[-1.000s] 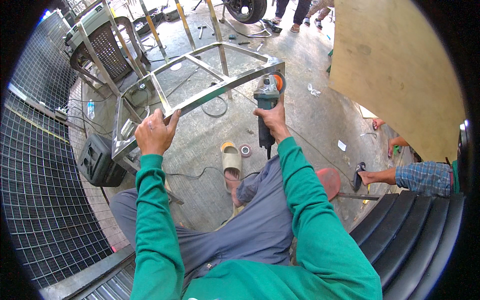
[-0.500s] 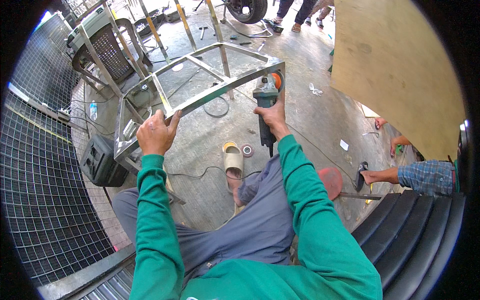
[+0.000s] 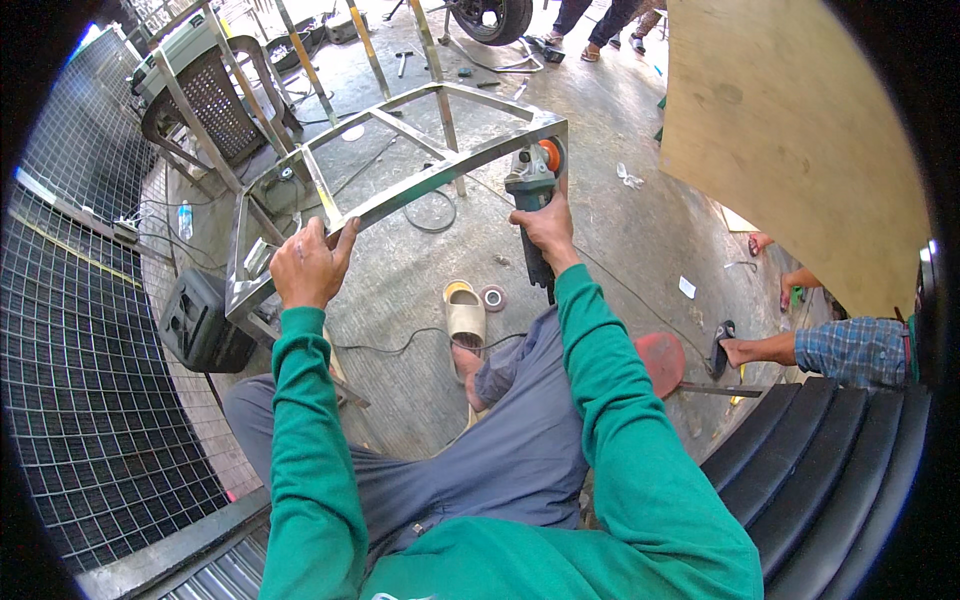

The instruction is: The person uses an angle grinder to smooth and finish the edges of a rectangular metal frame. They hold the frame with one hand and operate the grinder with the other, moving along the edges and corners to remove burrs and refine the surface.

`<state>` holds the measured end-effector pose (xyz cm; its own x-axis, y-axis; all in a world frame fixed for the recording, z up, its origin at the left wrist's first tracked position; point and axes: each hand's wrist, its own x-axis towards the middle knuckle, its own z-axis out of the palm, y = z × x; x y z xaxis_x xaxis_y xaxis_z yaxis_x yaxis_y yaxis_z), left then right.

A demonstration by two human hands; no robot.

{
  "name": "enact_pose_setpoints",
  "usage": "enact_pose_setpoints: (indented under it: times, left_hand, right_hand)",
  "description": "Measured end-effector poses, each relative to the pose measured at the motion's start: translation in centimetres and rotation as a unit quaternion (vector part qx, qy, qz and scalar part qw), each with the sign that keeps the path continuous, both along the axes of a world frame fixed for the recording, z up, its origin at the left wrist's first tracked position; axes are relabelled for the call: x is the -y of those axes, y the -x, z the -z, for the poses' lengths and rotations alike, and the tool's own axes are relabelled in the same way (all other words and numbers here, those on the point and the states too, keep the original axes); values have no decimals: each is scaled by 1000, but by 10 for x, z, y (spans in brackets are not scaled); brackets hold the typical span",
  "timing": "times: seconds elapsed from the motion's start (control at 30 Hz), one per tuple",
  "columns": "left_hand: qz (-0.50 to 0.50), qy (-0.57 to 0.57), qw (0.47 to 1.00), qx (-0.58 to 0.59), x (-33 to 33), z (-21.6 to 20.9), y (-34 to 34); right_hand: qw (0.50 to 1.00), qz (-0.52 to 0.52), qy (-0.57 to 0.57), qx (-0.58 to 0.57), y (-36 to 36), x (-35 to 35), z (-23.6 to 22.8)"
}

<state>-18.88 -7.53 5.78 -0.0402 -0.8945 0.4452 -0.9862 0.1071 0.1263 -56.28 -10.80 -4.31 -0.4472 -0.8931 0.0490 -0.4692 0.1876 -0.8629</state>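
A metal frame (image 3: 405, 194) of welded square tubes stands before me, its legs pointing up and away. My left hand (image 3: 308, 266) is closed over the near tube, left of its middle, with the thumb on top. In my right hand (image 3: 546, 232) is a dark angle grinder (image 3: 533, 186), gripped round its body with the tail pointing down toward my knee. Its orange-centred disc (image 3: 549, 155) is at the frame's right corner; whether it touches the metal I cannot tell.
Wire mesh (image 3: 110, 430) runs along my left, beside a black case (image 3: 205, 320). A plastic chair (image 3: 215, 105) stands beyond the frame. Cables (image 3: 400, 345) cross the concrete floor. At right are a plywood sheet (image 3: 790, 130), a red round seat (image 3: 660, 365) and another person's leg (image 3: 765, 352).
The grinder has tilted slightly in my right hand, its tail swinging a little to the right. My left hand stays on the tube.
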Motion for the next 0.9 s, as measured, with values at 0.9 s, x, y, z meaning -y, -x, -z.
enact_pose_setpoints:
  times: [0.9]
  left_hand:
    - [-7, 7, 1000, 9, 1, 2, 0]
  right_hand:
    - [1000, 3, -10, 23, 2, 1, 8]
